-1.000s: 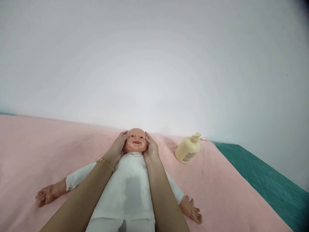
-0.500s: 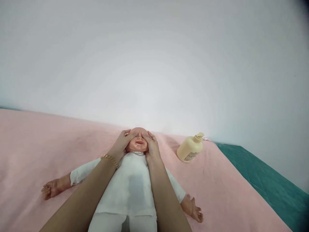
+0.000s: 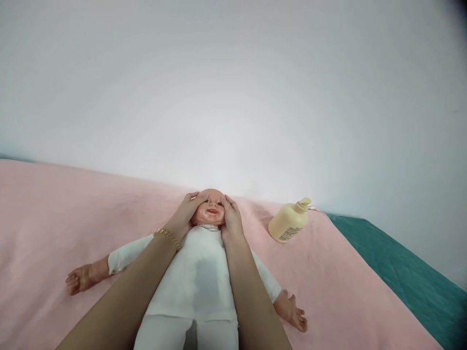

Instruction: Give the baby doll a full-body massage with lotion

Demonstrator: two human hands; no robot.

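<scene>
A baby doll [image 3: 204, 277] in a white top and white trousers lies on its back, arms spread to the sides. My left hand [image 3: 185, 213], below a gold chain bracelet [image 3: 168, 238], cups the left side of the doll's head [image 3: 210, 214], its thumb lying by the eye and brow. Against the other side of the head rests my right hand [image 3: 232, 216], the thumb near the outer end of the brow. Both hands curve round the head, and some fingertips are hidden behind it. The doll's eyes and mouth show between my thumbs.
A yellow pump bottle [image 3: 288, 222] stands tilted in view to the right of the doll's head. Pink cloth [image 3: 339, 282] lies under everything, with a green surface [image 3: 401, 257] beyond its right edge. A pale wall [image 3: 233, 97] rises behind.
Both thumbs have slid outward from the middle of the doll's brow toward its temples, uncovering the eyes. The view has shifted slightly.
</scene>
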